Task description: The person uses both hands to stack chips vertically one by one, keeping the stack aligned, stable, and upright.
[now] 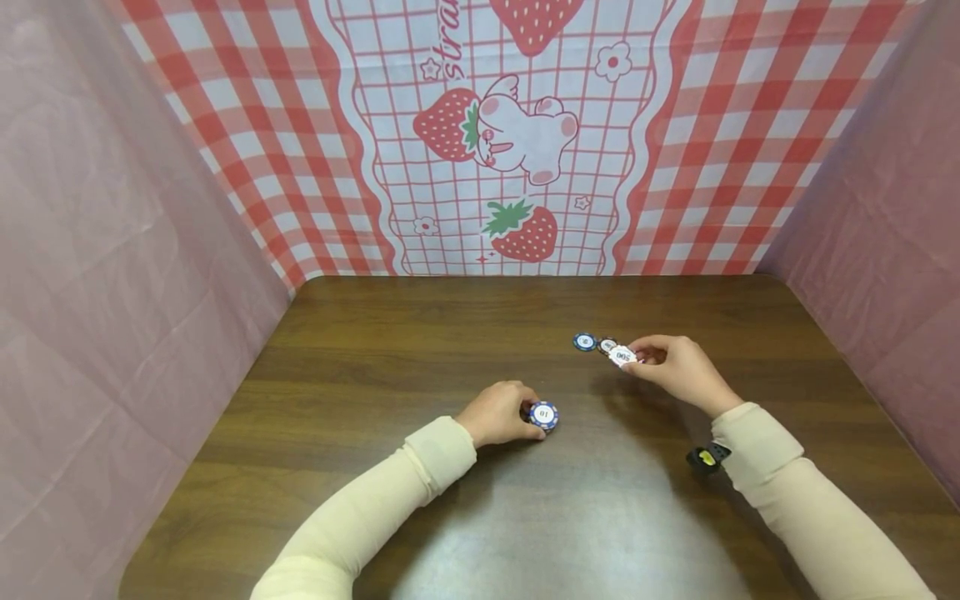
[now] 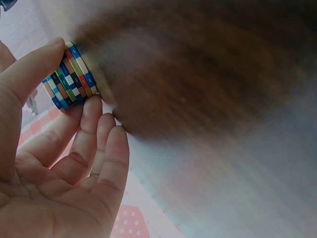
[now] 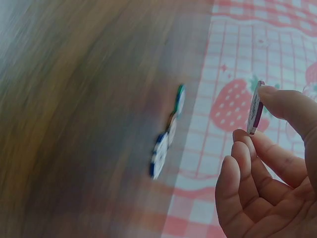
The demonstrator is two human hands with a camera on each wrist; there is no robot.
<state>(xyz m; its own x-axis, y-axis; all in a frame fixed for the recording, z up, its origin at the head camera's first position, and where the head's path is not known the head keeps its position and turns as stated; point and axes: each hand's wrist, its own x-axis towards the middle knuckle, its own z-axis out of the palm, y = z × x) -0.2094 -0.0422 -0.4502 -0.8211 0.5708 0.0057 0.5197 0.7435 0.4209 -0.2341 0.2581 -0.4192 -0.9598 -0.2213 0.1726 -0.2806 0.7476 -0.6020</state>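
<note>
My left hand (image 1: 498, 414) grips a stack of several poker chips (image 2: 73, 78) between thumb and fingers. Its top chip (image 1: 543, 415) is blue and white, marked 10. Striped edges in blue, green, red and black show in the left wrist view. Farther to the right, my right hand (image 1: 681, 371) pinches a single white poker chip (image 1: 622, 357) marked 500, held above the table between thumb and fingertips. Just beyond it, a blue-rimmed chip (image 1: 585, 342) and a brown-rimmed chip (image 1: 607, 343) lie flat. The right wrist view shows a third, dark blue chip (image 3: 159, 156) in that row.
All this is on a brown wood-grain table (image 1: 360, 350). A red-checked strawberry cloth (image 1: 720, 142) hangs behind its far edge, with pink curtains (image 1: 112, 250) at both sides. A black band (image 1: 705, 458) with a yellow-green spot sits by the right sleeve.
</note>
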